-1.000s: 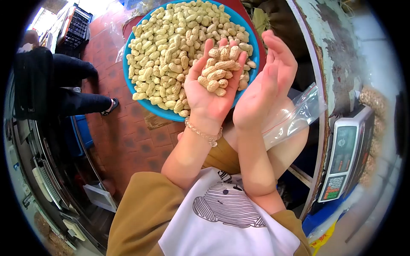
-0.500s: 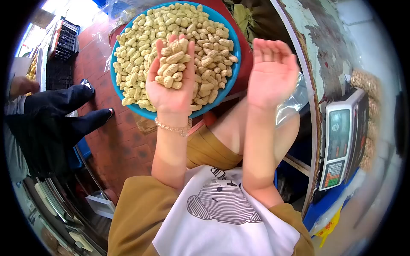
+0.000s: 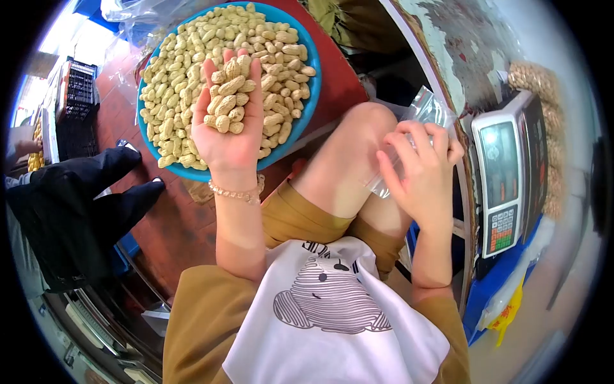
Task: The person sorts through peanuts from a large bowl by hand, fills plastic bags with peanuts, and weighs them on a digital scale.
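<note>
My left hand (image 3: 227, 144) is palm up, its fingers cupped around a small heap of peanuts in their shells (image 3: 227, 96). Beneath it stands a wide blue basin (image 3: 312, 83) full of more unshelled peanuts (image 3: 176, 96). Over my lap, my right hand (image 3: 419, 166) is palm down, fingers bent and spread apart. It lies over a clear plastic bag (image 3: 430, 110) resting by my knees. The hand covers part of the bag, so where they touch is hidden.
On the right, a digital scale (image 3: 502, 173) stands beside stacked bags of peanuts (image 3: 543, 83) and a worn-edged counter (image 3: 441, 38). Black crates (image 3: 78, 96) stand at the left. Another person's dark-trousered legs (image 3: 96, 198) extend over the red tiled floor (image 3: 185, 224).
My right hand has turned from palm up to palm down and come back over the plastic bag. My left hand still holds its peanuts. The whole view has shifted slightly.
</note>
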`<state>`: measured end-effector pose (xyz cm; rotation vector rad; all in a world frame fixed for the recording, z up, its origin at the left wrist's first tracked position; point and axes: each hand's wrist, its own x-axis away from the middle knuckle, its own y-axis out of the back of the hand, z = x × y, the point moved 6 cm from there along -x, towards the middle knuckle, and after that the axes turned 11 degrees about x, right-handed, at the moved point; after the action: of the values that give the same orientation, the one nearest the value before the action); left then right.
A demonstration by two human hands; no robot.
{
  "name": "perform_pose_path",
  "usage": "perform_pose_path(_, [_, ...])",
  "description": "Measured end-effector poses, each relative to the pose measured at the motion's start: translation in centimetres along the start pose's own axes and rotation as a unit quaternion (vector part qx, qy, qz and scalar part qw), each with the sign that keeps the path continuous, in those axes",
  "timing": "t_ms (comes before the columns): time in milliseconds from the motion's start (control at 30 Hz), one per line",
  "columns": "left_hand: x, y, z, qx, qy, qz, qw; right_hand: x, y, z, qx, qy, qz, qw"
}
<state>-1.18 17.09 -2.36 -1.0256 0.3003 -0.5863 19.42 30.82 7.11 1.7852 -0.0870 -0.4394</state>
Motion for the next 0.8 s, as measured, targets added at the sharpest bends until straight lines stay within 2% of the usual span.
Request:
perform_pose_path(233, [1.6, 0.7, 2.0, 0.020, 0.023, -0.055, 0.998, 1.5, 2.4, -3.0, 0.048, 0.011, 0.026, 0.998])
perform_pose_path(333, [2.1, 1.2, 2.8, 0.016, 0.041, -0.069, 0.997, 3.3, 2.6, -4.2, 0.007, -0.028, 0.053, 0.998])
perform_pose_path(400, [2.4, 1.6, 3.3, 0.003, 0.050, -0.088, 0.995, 4.7, 2.2, -4.6, -0.019, -0.052, 0.034, 0.998])
perform_pose_path(567, [4.0, 2.5, 6.8, -0.001, 0.120, -0.119, 0.986, 6.4, 1.3, -5.4, -0.092, -0.113, 0.057, 0.988])
perform_pose_path(800, [9.1, 2.0, 13.2, 0.043, 0.222, -0.210, 0.951, 3.1, 3.6, -5.0, -0.192, -0.040, 0.026, 0.980])
